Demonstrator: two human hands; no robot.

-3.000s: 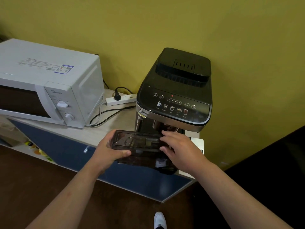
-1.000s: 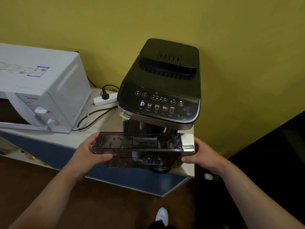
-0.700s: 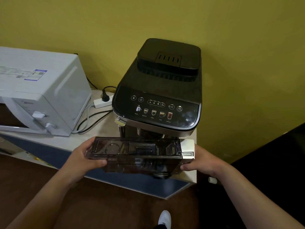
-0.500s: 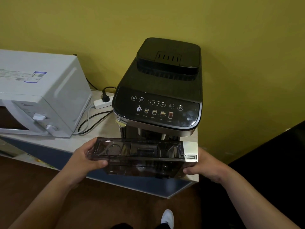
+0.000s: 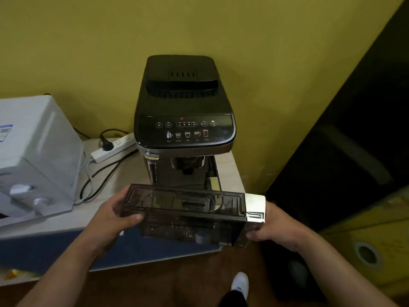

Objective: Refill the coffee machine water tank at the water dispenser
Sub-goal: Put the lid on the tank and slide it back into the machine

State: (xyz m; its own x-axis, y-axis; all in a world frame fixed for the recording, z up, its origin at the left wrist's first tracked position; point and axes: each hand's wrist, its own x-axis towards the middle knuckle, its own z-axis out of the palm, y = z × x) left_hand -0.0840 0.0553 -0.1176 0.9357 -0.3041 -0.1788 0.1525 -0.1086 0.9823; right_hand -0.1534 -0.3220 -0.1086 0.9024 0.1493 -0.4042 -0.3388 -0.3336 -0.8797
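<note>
Smoky see-through plastic in the head view: the water tank point(image 5: 188, 210), long and box-shaped, with a silver end plate on its right. Held level in the air by both hands, clear of the coffee machine point(image 5: 183, 107), just in front of it and above the front edge of the pale counter point(image 5: 230, 173). Gripped at its left end by the left hand point(image 5: 108, 220): thumb point(image 5: 132, 217) curled onto the near face, the other fingers wrapped round the far side and mostly hidden behind the tank. Gripped at its right end by the right hand point(image 5: 278, 227), just below the silver plate: fingertips point(image 5: 253, 235) curled under the lower corner, thumb out of sight, so cannot tell how it lies.

Black and silver on the coffee machine, upright against the yellow wall point(image 5: 265, 63), with a lit touch panel carrying a row of drink icons and a small red mark above them. Dark gap low on its right side. Left of it, flat on the counter, a white power strip point(image 5: 112, 148) with one black plug in it and cables trailing forward. Further left, a white microwave point(image 5: 33, 151), cut off by the frame edge, two knobs on its front. Blue panel point(image 5: 55, 251) below the counter. Near the bottom edge, over brown floor point(image 5: 177, 280), one white shoe point(image 5: 240, 284). At the right, a dark panel point(image 5: 354, 140) and, lower, a yellow box point(image 5: 365, 238) with a round hole.
</note>
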